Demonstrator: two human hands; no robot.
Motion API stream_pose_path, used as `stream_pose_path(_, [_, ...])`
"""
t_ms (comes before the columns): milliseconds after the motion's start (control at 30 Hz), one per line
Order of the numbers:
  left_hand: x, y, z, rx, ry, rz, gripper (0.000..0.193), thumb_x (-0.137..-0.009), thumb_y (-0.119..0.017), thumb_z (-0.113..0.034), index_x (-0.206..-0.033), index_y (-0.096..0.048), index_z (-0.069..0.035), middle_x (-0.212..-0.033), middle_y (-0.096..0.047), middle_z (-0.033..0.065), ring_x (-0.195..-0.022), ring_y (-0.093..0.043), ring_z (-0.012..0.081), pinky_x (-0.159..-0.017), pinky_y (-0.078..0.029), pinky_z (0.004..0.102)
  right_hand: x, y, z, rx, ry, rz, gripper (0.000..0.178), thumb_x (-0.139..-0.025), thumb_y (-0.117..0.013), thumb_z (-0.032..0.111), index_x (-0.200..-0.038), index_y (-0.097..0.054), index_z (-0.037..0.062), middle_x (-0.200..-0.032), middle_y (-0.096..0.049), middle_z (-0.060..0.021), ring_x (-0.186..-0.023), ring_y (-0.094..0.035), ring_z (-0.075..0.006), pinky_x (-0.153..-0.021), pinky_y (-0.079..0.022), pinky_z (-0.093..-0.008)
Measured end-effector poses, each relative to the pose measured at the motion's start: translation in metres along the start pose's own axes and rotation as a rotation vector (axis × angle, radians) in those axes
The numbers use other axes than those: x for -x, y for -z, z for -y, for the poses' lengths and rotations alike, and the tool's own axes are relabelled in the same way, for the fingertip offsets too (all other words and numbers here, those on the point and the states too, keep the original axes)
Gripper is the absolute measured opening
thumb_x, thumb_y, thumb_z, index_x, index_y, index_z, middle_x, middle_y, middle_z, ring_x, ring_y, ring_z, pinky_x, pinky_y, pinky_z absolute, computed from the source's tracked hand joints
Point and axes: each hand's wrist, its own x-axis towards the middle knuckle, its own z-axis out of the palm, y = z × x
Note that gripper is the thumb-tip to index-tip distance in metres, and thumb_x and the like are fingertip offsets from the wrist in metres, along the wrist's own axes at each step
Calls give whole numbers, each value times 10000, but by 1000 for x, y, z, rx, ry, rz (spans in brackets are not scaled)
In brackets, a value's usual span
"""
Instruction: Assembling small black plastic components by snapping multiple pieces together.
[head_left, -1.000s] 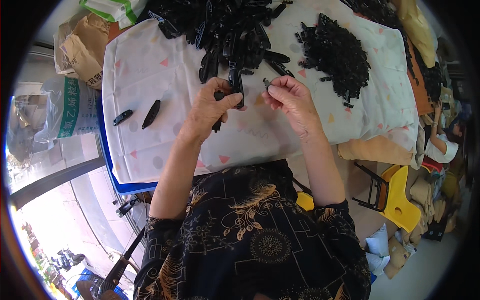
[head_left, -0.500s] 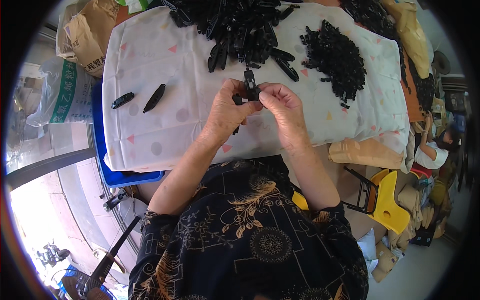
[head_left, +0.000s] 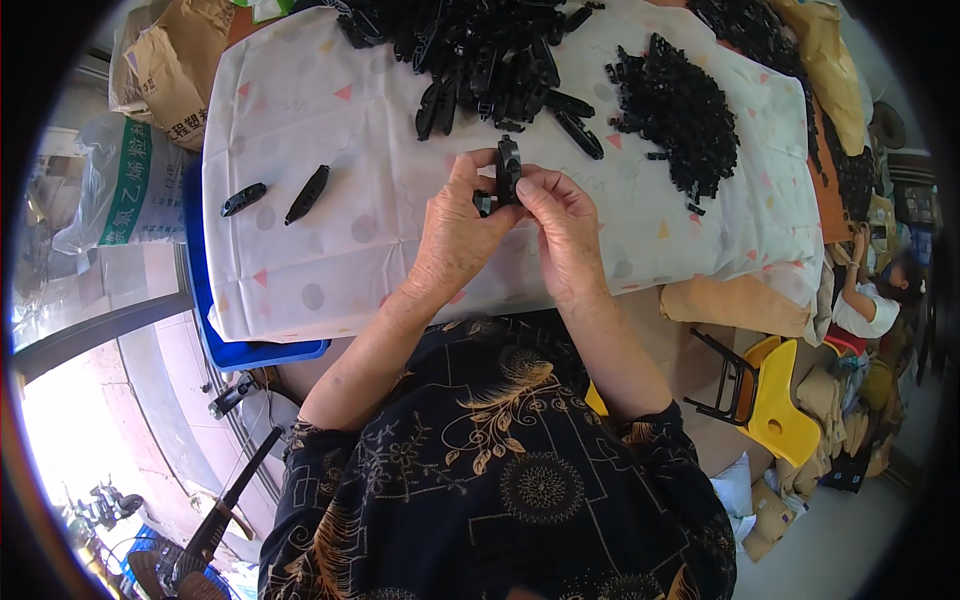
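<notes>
Head view: black part (head_left: 509,168) between your hands
Left hand (head_left: 460,232): gripping it
Right hand (head_left: 568,235): pinching near end
Loose parts (head_left: 307,195): two
Piles (head_left: 682,122): two on cloth (head_left: 350,262)

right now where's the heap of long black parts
In the head view, the heap of long black parts sits top centre on the tablecloth, beyond the left hand, left of the small black pieces.

A white cloth (head_left: 350,262) printed with triangles and dots covers the table. Beyond both hands lies a large heap of long black parts (head_left: 490,60); beyond and right of the right hand (head_left: 568,225), a pile of small black pieces (head_left: 680,120). Two separate black casings (head_left: 307,195) lie left of the left hand (head_left: 460,228).
</notes>
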Motion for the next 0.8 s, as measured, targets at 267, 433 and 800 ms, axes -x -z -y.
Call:
stream_pose_path(267, [-1, -3, 9, -8, -26, 33, 546, -789, -702, -45, -1262, -432, -85, -904, -655, 85, -799, -594, 116, -703, -501, 269, -6, 5, 4, 153, -12, 51, 190, -876, -637, 97, -1040, -587, 15, -1061, -613, -54, -940, -566, -118, -859, -443, -276])
stream_pose_path(433, [-4, -7, 20, 70, -159, 60, 571, -804, -678, -37, -1306, -421, -130, -898, -630, 50, -746, -555, 87, -599, -469, 228, -14, 11, 11, 162, -114, 253, 272, -896, -602, 55, -1157, -548, 1, -1070, -648, -83, -1026, -605, -163, -956, -448, -300])
stream_pose_path(800, [-6, 6, -2, -10, 51, 234, 595, -820, -661, -42, -1343, -418, -189, -881, -621, 64, -715, -561, 111, -617, -469, 269, -14, 19, -2, 16, -94, 249, 150, -890, -598, 9, -1035, -560, 6, -1008, -671, -85, -963, -636, -157, -879, -502, -284])
